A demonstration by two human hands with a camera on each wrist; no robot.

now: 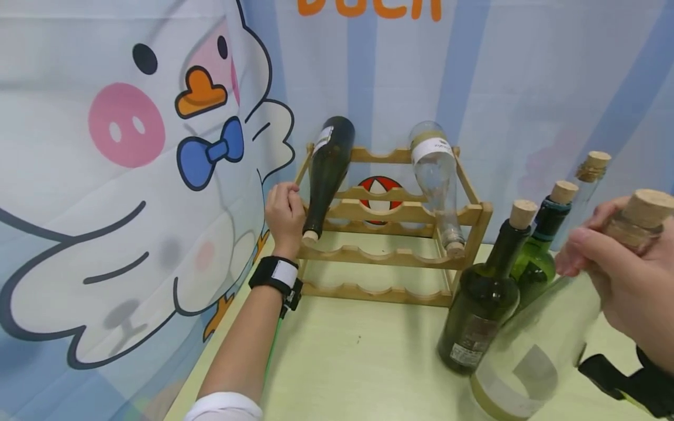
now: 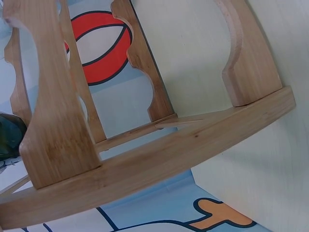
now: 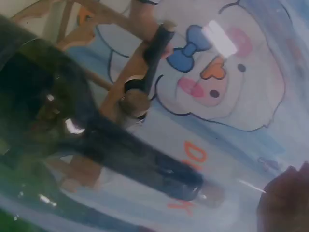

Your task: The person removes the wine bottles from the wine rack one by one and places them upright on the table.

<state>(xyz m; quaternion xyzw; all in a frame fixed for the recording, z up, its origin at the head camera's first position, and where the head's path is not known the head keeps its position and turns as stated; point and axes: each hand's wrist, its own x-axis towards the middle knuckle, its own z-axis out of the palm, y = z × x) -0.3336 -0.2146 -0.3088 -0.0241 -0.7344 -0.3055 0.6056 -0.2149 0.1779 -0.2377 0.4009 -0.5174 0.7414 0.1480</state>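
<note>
My right hand (image 1: 626,275) grips a clear glass bottle (image 1: 547,345) by its neck, just under the cork (image 1: 650,207). The bottle is tilted, with its base toward the lower left. At the left side of a wooden wine rack (image 1: 368,254), my left hand (image 1: 286,213) holds the frame with curled fingers. A dark corked bottle (image 1: 332,169) lies neck-down toward me in the rack's upper level, beside that hand. Another clear bottle (image 1: 434,181) lies the same way at the upper right. The left wrist view shows the rack's side rail (image 2: 145,157) but no fingers.
Right of the rack stand a dark green bottle (image 1: 479,310), a brighter green bottle (image 1: 532,263) and a clear bottle (image 1: 584,181), all corked. The dark green bottle is close to the held one. A printed cloth (image 1: 368,70) hangs behind and left of the pale table (image 1: 347,362).
</note>
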